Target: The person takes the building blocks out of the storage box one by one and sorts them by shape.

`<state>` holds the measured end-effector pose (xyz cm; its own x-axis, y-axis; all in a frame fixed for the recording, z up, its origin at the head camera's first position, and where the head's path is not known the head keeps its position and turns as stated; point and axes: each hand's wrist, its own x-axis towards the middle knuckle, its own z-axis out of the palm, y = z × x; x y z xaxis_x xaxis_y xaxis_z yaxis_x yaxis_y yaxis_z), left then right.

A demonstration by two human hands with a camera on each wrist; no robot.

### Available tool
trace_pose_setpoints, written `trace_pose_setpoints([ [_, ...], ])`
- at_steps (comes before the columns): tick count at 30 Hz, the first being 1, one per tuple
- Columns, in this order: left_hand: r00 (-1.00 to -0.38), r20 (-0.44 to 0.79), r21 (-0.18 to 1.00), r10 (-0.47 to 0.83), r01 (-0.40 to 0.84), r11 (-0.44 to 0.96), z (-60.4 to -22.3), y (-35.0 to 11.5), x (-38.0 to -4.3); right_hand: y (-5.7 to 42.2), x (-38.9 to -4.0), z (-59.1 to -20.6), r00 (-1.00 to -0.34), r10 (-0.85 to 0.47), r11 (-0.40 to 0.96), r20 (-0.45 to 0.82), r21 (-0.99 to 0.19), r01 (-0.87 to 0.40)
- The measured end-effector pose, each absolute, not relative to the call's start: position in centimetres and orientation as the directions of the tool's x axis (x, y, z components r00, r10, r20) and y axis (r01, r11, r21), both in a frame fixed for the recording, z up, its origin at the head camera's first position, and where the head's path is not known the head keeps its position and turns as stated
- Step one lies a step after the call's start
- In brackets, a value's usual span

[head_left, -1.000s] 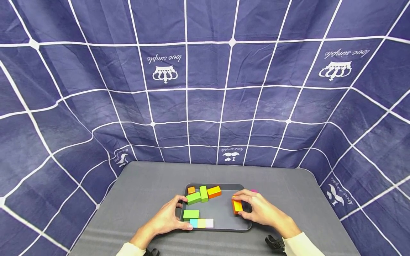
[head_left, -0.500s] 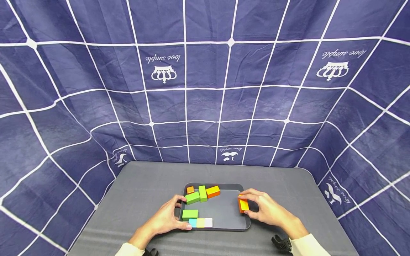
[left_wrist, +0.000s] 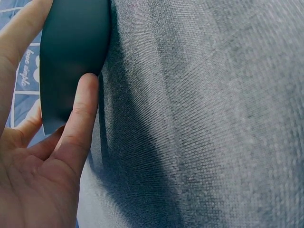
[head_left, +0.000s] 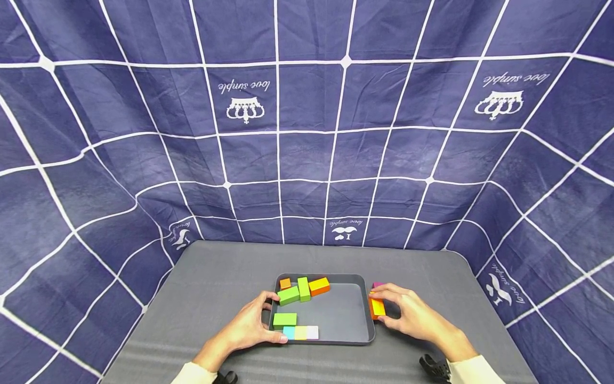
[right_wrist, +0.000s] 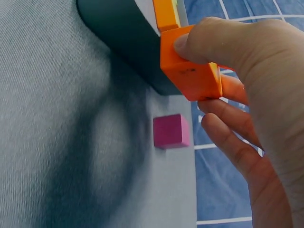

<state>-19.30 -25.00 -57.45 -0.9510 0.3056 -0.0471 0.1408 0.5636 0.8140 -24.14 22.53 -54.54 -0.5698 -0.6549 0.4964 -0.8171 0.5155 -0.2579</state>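
My left hand (head_left: 247, 324) holds the left end of a dark grey tray (head_left: 338, 314), its thumb at the near corner and a finger at the left rim. In the left wrist view a fingertip lies against the tray's outer wall (left_wrist: 71, 52). My right hand (head_left: 414, 314) pinches an orange block with a yellow top (head_left: 378, 308), just outside the tray's right rim. Seen from the right wrist, the thumb presses the orange block's face (right_wrist: 190, 71), and it hangs above the table. Beyond those fingers a magenta cube (right_wrist: 171, 131) sits on the table, partly hidden in the head view.
Inside the tray are several blocks: a small orange one (head_left: 285, 284), green ones (head_left: 289, 295) and an orange-yellow one (head_left: 319, 286) at the back. A green block (head_left: 285, 320) and a blue, yellow and white row (head_left: 300, 333) lie at the front left. Grey cloth (head_left: 225, 272) surrounds it.
My right hand has carried the orange-yellow block rightward, from over the tray to outside its right rim. The left hand has stayed at the tray's left end.
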Motion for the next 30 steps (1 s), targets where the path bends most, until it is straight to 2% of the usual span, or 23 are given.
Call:
trace_pose_setpoints([
  [10, -0.949, -0.06, 0.818, 0.309, 0.131, 0.561, -57.3, -25.0, -19.3, 24.1, -24.3, -55.9, -0.561, -0.649, 0.505, 0.513, -0.261, -0.823],
  [13, -0.949, -0.059, 0.817, 0.309, 0.132, 0.562, -57.2, -25.0, -19.2, 24.5, -24.5, -56.3, -0.544, -0.649, 0.472, 0.532, -0.279, -0.836],
  [14, -0.949, -0.059, 0.817, 0.309, 0.132, 0.562, -57.2, -25.0, -19.2, 25.1, -25.3, -57.8, -0.523, -0.657, 0.434, 0.543, -0.295, -0.851],
  [18, -0.949, -0.058, 0.814, 0.309, 0.134, 0.565, -57.2, -25.0, -19.3, 25.4, -25.3, -58.2, -0.52, -0.654, 0.413, 0.549, -0.317, -0.854],
  [25, -0.948, -0.069, 0.824, 0.309, 0.12, 0.554, -57.1, -25.0, -19.2, 24.8, -23.9, -57.2, -0.587, -0.657, 0.499, 0.473, -0.31, -0.809],
  [30, -0.949, -0.067, 0.821, 0.308, 0.123, 0.557, -57.2, -24.9, -19.2, 24.8, -23.7, -57.4, -0.6, -0.661, 0.516, 0.451, -0.309, -0.799],
])
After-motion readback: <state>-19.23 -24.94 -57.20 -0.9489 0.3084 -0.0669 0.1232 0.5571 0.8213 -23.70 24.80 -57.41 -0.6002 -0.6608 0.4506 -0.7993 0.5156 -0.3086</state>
